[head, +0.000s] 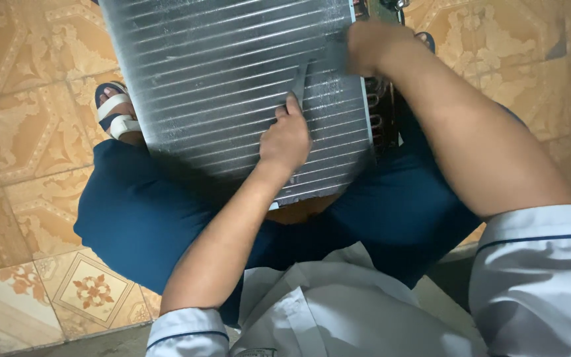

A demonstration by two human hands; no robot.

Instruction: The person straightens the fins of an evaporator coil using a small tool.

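Observation:
A large finned metal coil panel (219, 73), silvery grey with thin horizontal tubes, rests tilted on my lap. My left hand (286, 140) is closed around a slim flat metal tool (299, 82) whose blade lies against the fins near the panel's middle. My right hand (367, 45) grips the panel's upper right edge, beside the copper tube bends (379, 112) on its side. Both forearms reach in from below.
I sit low, wearing dark blue trousers (140, 218) and a white short-sleeved shirt (338, 311). My sandalled foot (115, 109) shows left of the panel. Orange patterned floor tiles (28, 99) surround me.

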